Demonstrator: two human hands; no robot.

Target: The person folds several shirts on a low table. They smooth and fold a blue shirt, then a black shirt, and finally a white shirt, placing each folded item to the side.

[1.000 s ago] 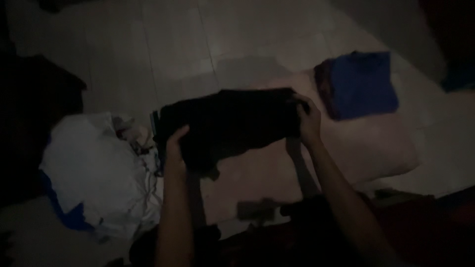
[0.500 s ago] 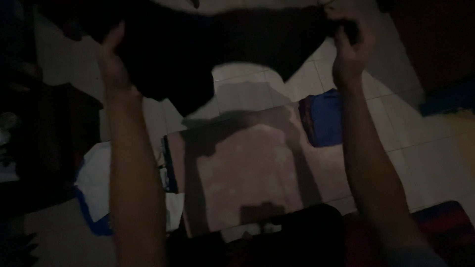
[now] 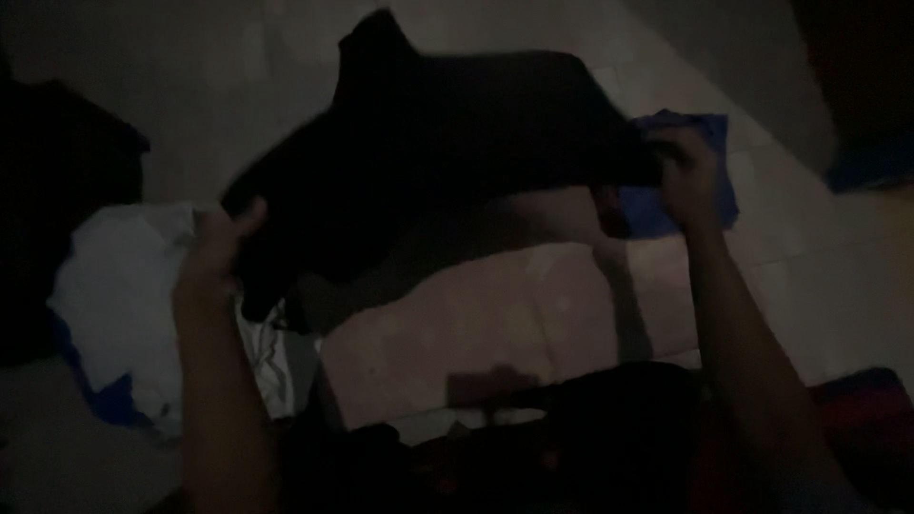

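Black cloth garment (image 3: 447, 152), lowered from overhead since a moment ago, now hangs spread above the pinkish mat (image 3: 495, 314), left hand (image 3: 214, 257) and right hand (image 3: 685, 171) fingers pinching its corners.

A dim room with a pale tiled floor (image 3: 238, 86), a pinkish mat (image 3: 495, 314) spread over it, and dark furniture (image 3: 57, 190) at the left edge.
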